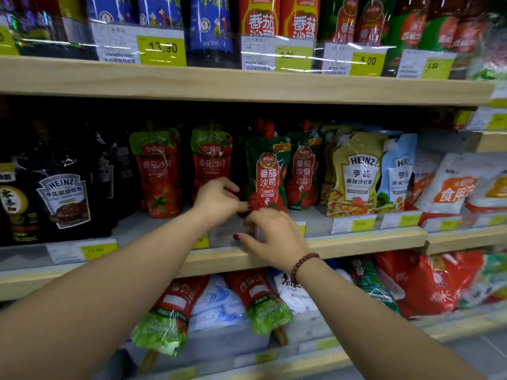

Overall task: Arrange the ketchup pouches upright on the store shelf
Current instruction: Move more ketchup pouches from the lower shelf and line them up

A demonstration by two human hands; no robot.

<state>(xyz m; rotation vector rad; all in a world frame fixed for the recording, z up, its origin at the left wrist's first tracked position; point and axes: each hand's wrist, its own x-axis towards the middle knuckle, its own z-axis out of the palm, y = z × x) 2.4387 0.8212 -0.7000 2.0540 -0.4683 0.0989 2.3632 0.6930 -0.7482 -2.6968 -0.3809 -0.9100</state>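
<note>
Pouches, middle shelf (356, 239): 4 ketchup pouches stood upright in front row; more behind, count not readable.
Red/green-top type: 2, left pouch (159, 174) and its neighbour (211, 157), side by side.
Dark green "Tomato Ketchup" type: 2, front pouch (267, 171) and second pouch (303, 174) just to its right.
Heinz pouches: 1 yellow (356, 174), 1 pale blue (397, 168), right of the ketchup.
Dark Heinz bottle (64, 198): 1 at far left w/ label legible.
Lower shelf: 2 red/green pouches (170, 314) lay tipped, caps toward aisle.
Left hand (216, 200): fingers curled, tips at lower left corner of front pouch; whether pinched on it, cannot tell.
Right hand (274, 237): below pouch base at shelf lip, fingers loosely spread, upper fingers touching bottom edge; grasp not confirmed. Bead bracelet (301, 266) on wrist.
Target vs grip: front pouch upright, directly above both hands, base between the fingertips.
</note>
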